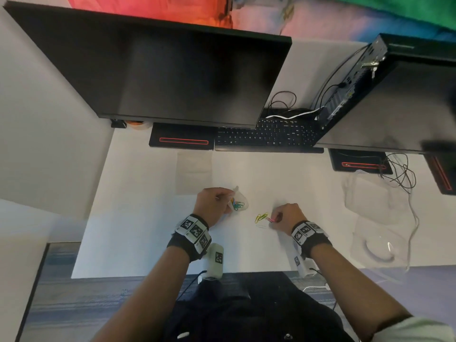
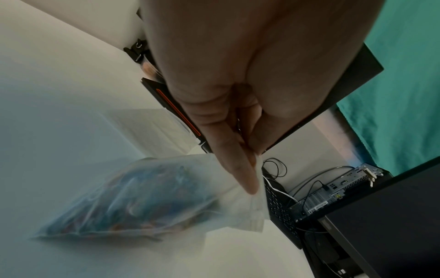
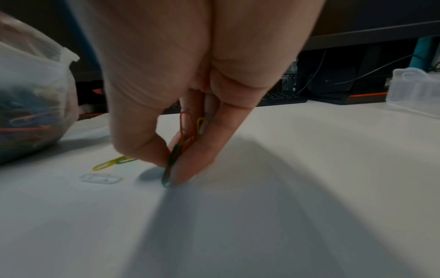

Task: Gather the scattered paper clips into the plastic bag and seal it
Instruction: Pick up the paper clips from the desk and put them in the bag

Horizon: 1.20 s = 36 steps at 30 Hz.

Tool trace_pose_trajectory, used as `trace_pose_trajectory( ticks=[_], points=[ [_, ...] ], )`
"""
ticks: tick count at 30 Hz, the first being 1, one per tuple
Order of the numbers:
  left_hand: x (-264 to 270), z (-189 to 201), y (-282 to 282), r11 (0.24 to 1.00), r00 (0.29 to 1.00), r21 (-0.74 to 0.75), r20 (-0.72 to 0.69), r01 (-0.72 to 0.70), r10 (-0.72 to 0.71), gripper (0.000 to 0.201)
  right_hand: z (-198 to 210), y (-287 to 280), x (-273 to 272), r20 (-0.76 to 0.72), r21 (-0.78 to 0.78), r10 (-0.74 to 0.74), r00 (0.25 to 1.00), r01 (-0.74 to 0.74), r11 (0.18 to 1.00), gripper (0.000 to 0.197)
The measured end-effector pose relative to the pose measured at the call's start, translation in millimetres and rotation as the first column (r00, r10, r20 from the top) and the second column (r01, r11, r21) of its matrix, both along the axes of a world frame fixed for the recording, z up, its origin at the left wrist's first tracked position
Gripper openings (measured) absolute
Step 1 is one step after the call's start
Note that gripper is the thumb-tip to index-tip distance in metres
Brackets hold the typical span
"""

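Note:
A small clear plastic bag (image 1: 238, 202) holding several coloured paper clips rests on the white desk. My left hand (image 1: 214, 202) pinches its top edge; in the left wrist view the bag (image 2: 142, 199) hangs below the fingers (image 2: 238, 169). My right hand (image 1: 287, 217) is to the right, fingertips down on the desk, pinching a few paper clips (image 3: 183, 143), red, yellow and green. Yellow and green clips (image 1: 261, 217) and a pale one (image 3: 101, 178) lie loose on the desk between the hands. The bag (image 3: 28, 105) shows at the left of the right wrist view.
Two black monitors (image 1: 172, 70) overhang the back of the desk, with a keyboard (image 1: 269, 137), a small computer (image 1: 350, 85) and loose cables (image 1: 399, 174) behind. A clear plastic container (image 1: 372, 196) and another clear bag (image 1: 377, 245) lie at the right. The desk's near edge (image 1: 148, 276) runs below my wrists.

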State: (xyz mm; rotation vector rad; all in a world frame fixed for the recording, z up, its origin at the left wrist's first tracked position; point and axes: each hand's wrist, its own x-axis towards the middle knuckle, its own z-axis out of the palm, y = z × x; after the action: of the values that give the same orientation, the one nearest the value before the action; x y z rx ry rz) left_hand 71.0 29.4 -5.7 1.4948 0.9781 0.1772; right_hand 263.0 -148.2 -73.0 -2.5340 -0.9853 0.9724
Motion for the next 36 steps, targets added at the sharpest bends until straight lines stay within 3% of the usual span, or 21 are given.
trace_pose_trajectory(
  ticks=[6, 9, 12, 14, 17, 20, 21, 24, 25, 27, 29, 32, 36],
  points=[
    [17, -1, -9, 1.000, 0.999, -0.012, -0.034, -0.009, 0.009, 0.013, 8, 2, 21, -0.124, -0.035, -0.071, 0.990, 0.067, 0.997, 0.009],
    [25, 1, -12, 0.999, 0.998, -0.019, -0.052, -0.036, 0.035, 0.012, 26, 11, 34, -0.304, 0.088, -0.175, 0.936, 0.211, 0.973, 0.007],
    [33, 5, -16, 0.998, 0.992, -0.017, -0.108, -0.066, 0.064, 0.016, 56, 33, 34, -0.474, 0.282, -0.105, 0.874, 0.263, 0.923, 0.007],
    [41, 6, -18, 0.997, 0.987, -0.004, -0.143, -0.079, 0.078, 0.018, 68, 52, 26, -0.525, 0.372, -0.006, 0.851, 0.236, 0.898, 0.008],
    [50, 8, -24, 0.996, 0.983, 0.036, -0.161, -0.077, 0.082, 0.022, 68, 69, 12, -0.374, 0.455, 0.160, 0.913, 0.031, 0.890, 0.007],
    [50, 9, -30, 0.994, 0.983, 0.107, -0.174, -0.036, 0.054, 0.024, 61, 69, 9, -0.314, 0.452, 0.302, 0.900, -0.138, 0.881, 0.015],
    [48, 6, -31, 0.993, 0.984, 0.102, -0.164, -0.052, 0.068, 0.025, 60, 67, 12, -0.365, 0.458, 0.305, 0.880, -0.116, 0.881, 0.017],
    [43, -4, -35, 0.985, 0.975, 0.060, -0.147, -0.162, 0.170, 0.024, 54, 52, 33, -0.554, 0.493, 0.178, 0.814, 0.148, 0.857, 0.016],
    [43, -6, -36, 0.979, 0.969, 0.042, -0.137, -0.201, 0.205, 0.021, 48, 46, 45, -0.501, 0.495, 0.106, 0.859, 0.184, 0.849, 0.018],
    [41, -7, -40, 0.967, 0.960, 0.014, -0.114, -0.256, 0.256, 0.020, 28, 35, 71, -0.199, 0.412, 0.005, 0.980, 0.079, 0.908, 0.028],
    [39, -7, -42, 0.959, 0.954, -0.004, -0.097, -0.284, 0.283, 0.021, 4, 28, 83, -0.010, 0.229, 0.096, 0.995, -0.091, 0.969, 0.043],
    [36, -5, -43, 0.954, 0.950, -0.007, -0.094, -0.299, 0.297, 0.024, -20, 29, 67, 0.048, 0.105, 0.363, 0.930, -0.367, 0.924, 0.048],
    [31, -6, -36, 0.964, 0.961, 0.005, -0.073, -0.267, 0.267, 0.025, -19, 18, 31, 0.167, 0.105, 0.634, 0.755, -0.653, 0.750, 0.051]
  ],
)
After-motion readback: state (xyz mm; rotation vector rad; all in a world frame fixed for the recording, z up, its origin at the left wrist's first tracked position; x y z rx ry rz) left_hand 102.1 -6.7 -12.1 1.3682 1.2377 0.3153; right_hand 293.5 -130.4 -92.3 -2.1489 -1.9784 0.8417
